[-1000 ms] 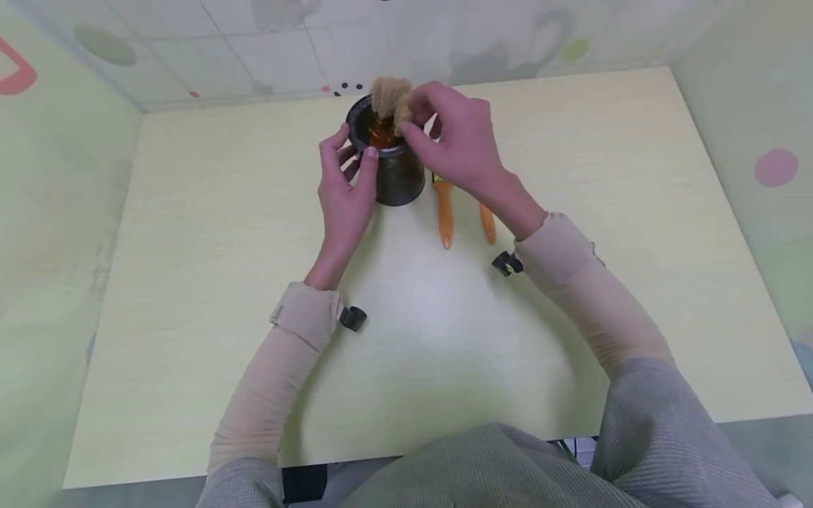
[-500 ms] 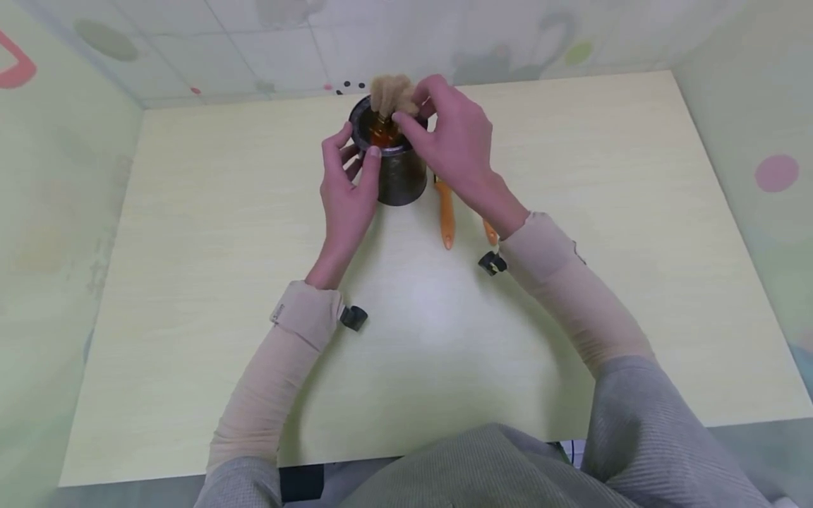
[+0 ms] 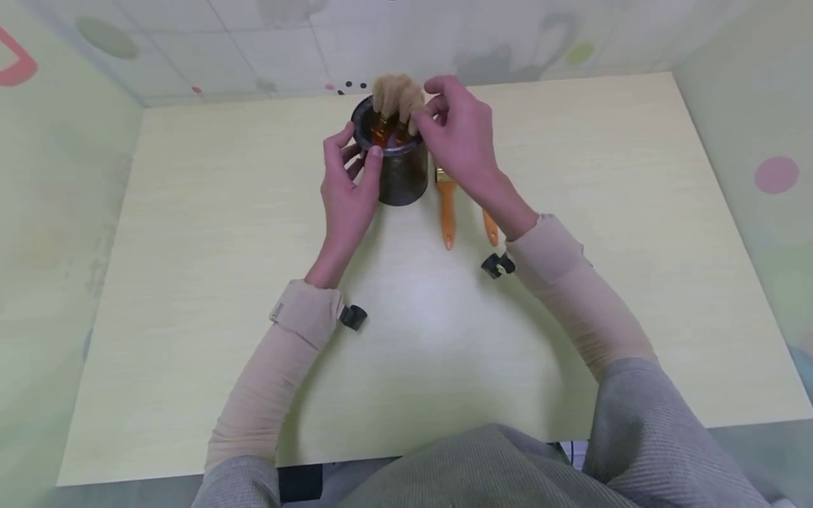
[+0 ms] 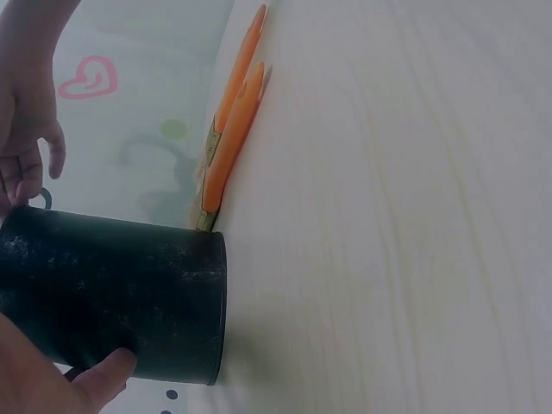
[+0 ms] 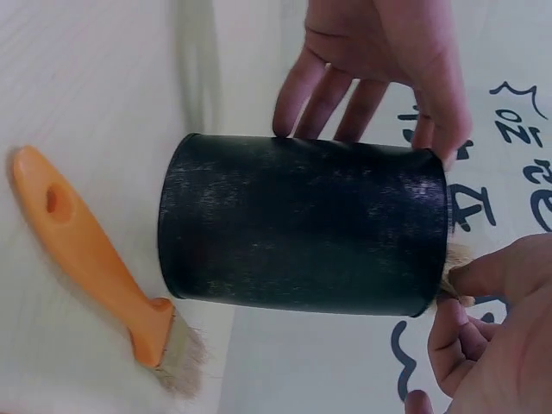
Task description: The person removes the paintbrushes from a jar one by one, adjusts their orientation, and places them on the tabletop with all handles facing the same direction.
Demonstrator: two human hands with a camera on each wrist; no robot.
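Putting brushes in the black cup

The left hand [image 3: 346, 187] holds the cup [image 3: 399, 164] at the table's far side. The right hand [image 3: 460, 137] pinches a brush's bristles [image 3: 396, 95]. Next, I think, let go; 2 brushes [image 3: 447, 204] wait beside it.

Playroom-like room, pastel cartoon walls [image 3: 508, 42], pale table [image 3: 190, 247]

A dark, speckled can [image 4: 121, 297] stands on the pale wooden table [image 4: 388, 216]. The left hand [image 4: 52, 379] holds it, the thumb pressed against its side near the base. Just beyond the can, two orange-handled brushes [image 4: 235, 129] lie side by side on the table, touching each other, handles pointing away from the can. The right hand [image 4: 26, 112] hovers at the can's rim, fingers loosely curled.
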